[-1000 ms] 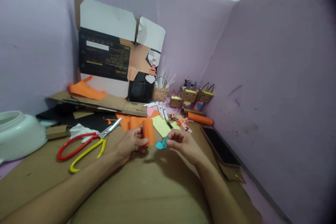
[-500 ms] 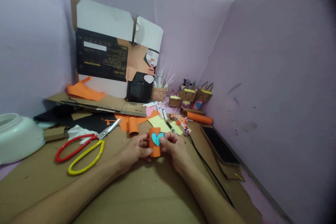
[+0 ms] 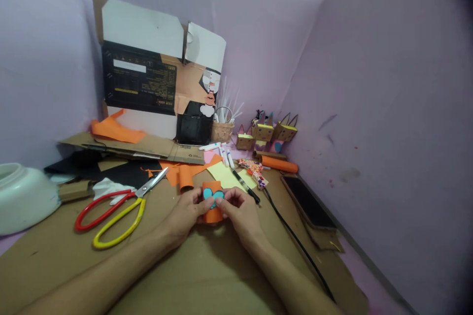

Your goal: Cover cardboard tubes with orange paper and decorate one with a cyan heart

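Note:
An orange paper tube [image 3: 212,216] is held upright between my two hands, above the cardboard sheet. On its front lies a blue heart cutout [image 3: 208,193] with a dark outline. My left hand [image 3: 190,210] grips the tube's left side, its thumb pressing the heart's left half. From the other side my right hand [image 3: 240,210] closes on the tube, thumb on the heart's right half. Both thumbs cover part of the heart, and the fingers behind the tube are hidden. A second orange tube [image 3: 185,178] stands just behind my left hand.
Large scissors [image 3: 121,206] lie partly spread at left, near a white bowl [image 3: 25,199]. A black marker [image 3: 246,187], a glue gun [image 3: 254,172] with its cable and a phone [image 3: 308,202] lie at right. Cardboard animal figures [image 3: 263,133] stand at the back.
The left thumb has moved up from the tube's lower edge onto the heart. Both hands and the tube have shifted slightly left in view, and more of the black marker shows.

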Demonstrator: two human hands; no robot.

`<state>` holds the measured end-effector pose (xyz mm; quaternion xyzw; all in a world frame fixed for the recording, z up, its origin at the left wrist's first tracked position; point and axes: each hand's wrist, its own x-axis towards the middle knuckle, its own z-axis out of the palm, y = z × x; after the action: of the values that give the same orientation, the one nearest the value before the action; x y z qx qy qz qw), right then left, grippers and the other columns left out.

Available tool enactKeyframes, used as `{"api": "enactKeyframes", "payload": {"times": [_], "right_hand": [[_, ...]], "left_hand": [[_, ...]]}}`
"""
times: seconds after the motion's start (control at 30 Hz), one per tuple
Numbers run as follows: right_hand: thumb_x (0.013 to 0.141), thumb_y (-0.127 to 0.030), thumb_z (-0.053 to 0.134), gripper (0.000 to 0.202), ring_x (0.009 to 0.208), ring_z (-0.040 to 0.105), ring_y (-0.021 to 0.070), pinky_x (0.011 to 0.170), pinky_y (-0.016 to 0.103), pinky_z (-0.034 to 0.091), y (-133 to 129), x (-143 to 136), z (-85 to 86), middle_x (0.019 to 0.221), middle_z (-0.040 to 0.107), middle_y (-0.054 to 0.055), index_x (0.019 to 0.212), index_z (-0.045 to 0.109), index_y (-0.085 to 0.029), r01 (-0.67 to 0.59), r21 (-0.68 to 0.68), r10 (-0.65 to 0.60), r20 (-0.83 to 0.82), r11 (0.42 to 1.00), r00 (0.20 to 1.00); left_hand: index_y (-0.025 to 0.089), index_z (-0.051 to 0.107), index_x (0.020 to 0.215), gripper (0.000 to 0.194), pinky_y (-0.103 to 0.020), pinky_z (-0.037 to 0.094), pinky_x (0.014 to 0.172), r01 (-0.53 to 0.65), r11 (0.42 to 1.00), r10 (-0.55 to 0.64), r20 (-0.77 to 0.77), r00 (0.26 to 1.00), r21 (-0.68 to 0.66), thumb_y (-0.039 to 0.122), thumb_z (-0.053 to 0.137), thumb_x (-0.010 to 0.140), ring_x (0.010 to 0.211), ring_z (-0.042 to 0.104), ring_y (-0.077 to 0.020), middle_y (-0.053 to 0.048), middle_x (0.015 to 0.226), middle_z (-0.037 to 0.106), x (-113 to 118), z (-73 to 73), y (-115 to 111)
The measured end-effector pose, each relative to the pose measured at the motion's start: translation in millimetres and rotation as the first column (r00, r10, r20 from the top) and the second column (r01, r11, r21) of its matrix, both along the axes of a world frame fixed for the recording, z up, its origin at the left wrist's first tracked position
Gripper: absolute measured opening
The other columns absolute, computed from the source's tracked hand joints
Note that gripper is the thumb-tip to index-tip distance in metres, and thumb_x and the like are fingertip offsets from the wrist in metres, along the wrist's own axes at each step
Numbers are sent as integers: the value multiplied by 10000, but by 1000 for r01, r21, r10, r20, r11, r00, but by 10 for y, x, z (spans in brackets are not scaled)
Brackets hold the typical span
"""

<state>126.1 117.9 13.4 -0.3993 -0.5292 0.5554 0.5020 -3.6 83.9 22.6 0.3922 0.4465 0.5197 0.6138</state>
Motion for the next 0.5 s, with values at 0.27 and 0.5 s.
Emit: {"api": "enactKeyframes", "payload": {"times": [0.27, 0.5], "right_hand": [[539, -313, 750, 274, 511, 530, 124, 423, 221, 415, -15, 18, 57, 656, 651, 27, 740, 661, -148, -87, -86, 86, -22, 993, 996], [545, -305, 742, 221, 493, 502, 109, 425, 216, 410, -15, 19, 21, 593, 604, -4, 653, 617, -158, -77, -80, 72, -57, 994, 996]], "left_hand": [[129, 620, 765, 344, -214, 440, 575, -30, 999, 31, -59, 998, 31, 351, 790, 565, 624, 574, -127, 5, 648, 639, -11, 54, -5], [130, 637, 740, 312, -214, 427, 567, -15, 999, 19, -91, 996, 43, 360, 771, 579, 615, 560, -122, 1, 663, 647, -11, 73, -35]]}}
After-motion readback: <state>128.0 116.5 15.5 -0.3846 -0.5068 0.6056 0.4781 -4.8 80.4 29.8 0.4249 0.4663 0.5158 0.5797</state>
